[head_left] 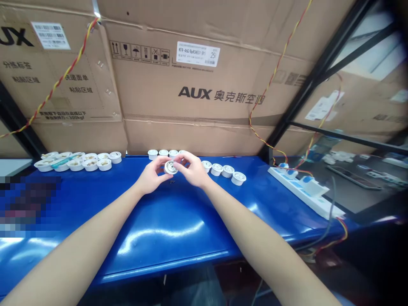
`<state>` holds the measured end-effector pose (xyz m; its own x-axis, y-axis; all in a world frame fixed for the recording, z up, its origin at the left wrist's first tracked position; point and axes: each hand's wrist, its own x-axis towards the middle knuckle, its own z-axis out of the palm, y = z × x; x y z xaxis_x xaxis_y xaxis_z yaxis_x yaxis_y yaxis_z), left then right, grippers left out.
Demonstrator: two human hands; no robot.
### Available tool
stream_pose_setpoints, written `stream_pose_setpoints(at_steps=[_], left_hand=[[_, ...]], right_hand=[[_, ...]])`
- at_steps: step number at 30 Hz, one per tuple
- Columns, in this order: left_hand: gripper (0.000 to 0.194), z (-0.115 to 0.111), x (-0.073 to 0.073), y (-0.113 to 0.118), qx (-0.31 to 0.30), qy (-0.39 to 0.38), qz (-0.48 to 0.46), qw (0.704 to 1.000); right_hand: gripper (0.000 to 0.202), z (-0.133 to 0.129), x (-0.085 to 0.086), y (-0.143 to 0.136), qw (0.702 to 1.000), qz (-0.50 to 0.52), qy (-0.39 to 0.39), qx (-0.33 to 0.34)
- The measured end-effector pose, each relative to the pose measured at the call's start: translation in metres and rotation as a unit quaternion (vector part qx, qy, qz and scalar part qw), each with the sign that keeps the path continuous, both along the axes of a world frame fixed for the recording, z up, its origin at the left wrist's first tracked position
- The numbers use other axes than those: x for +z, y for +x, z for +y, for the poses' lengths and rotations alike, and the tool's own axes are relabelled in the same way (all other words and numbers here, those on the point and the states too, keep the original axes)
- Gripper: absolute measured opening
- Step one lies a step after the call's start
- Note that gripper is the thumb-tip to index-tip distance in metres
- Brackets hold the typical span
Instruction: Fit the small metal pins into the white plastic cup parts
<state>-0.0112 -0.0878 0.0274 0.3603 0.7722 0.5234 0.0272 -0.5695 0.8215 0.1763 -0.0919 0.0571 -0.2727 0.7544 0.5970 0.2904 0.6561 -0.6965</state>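
Note:
My left hand (153, 174) grips a small round white plastic housing (171, 167) by its side, just above the blue table. Its face is turned toward me and shows some metal-looking parts. From the other side my right hand (192, 169) closes on the housing's right edge, thumb over its face. Whether a tiny part is also between those fingertips is hidden. Below the housing lie a few tiny dark pieces (172, 182), too small to name. Similar white housings (227, 171) stand in a row right of my hands, and more housings (153, 154) stand behind my left hand.
At the back left, several white round cups (91, 164) hold small parts, with a teal strip (62, 162) across them. A white power strip (306, 193) with plugs lies on the right. Cardboard boxes (191, 114) wall off the back; twisted red-yellow wires (274, 70) hang down.

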Motion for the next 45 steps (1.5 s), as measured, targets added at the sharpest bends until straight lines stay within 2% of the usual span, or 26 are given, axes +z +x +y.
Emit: stream_pose_setpoints(at_steps=[3, 5, 8, 12, 16, 20, 27, 30, 32, 35, 37, 40, 43, 45], left_hand=[[0.053, 0.001, -0.002, 0.000, 0.003, -0.004, -0.010, 1.000], [0.059, 0.002, -0.003, 0.000, 0.009, 0.000, -0.009, 1.000], [0.065, 0.003, -0.004, 0.000, 0.038, 0.018, 0.016, 0.999], [0.060, 0.004, -0.005, -0.002, 0.085, 0.034, 0.045, 0.995], [0.049, 0.005, -0.004, -0.005, 0.147, 0.066, 0.086, 0.983], [0.042, 0.003, -0.001, -0.007, 0.166, 0.072, 0.116, 0.977], [0.027, 0.006, -0.001, -0.013, 0.215, 0.053, 0.138, 0.965], [0.024, 0.012, -0.005, -0.018, 0.246, 0.041, 0.140, 0.958], [0.022, 0.015, -0.008, -0.021, 0.258, 0.029, 0.142, 0.955], [0.019, 0.018, -0.010, -0.023, 0.264, 0.012, 0.147, 0.953], [0.019, 0.018, -0.011, -0.022, 0.257, 0.007, 0.151, 0.954], [0.018, 0.017, -0.012, -0.022, 0.240, 0.012, 0.150, 0.959], [0.017, 0.017, -0.013, -0.021, 0.234, 0.004, 0.139, 0.962], [0.016, 0.017, -0.014, -0.021, 0.239, 0.003, 0.132, 0.962]], right_hand=[[0.022, -0.003, 0.000, 0.000, 0.998, -0.039, 0.040, 0.015], [0.031, -0.004, -0.001, 0.000, 0.994, -0.085, 0.068, 0.019], [0.043, -0.003, -0.006, -0.002, 0.983, -0.155, 0.100, 0.000], [0.043, 0.004, -0.010, 0.002, 0.970, -0.217, 0.098, -0.044], [0.042, 0.020, -0.012, 0.023, 0.938, -0.316, 0.060, -0.128], [0.039, 0.036, -0.015, 0.048, 0.890, -0.408, -0.014, -0.202], [0.040, 0.042, -0.014, 0.071, 0.834, -0.426, -0.125, -0.328], [0.043, 0.038, -0.012, 0.070, 0.807, -0.437, -0.117, -0.380], [0.047, 0.036, -0.011, 0.060, 0.815, -0.438, -0.059, -0.374], [0.049, 0.042, -0.012, 0.036, 0.846, -0.446, 0.025, -0.290], [0.053, 0.052, -0.013, 0.021, 0.851, -0.459, 0.005, -0.256], [0.051, 0.070, -0.012, 0.007, 0.843, -0.470, -0.078, -0.252], [0.048, 0.078, -0.010, 0.006, 0.837, -0.473, -0.110, -0.254], [0.044, 0.075, -0.010, 0.008, 0.835, -0.470, -0.113, -0.263]])
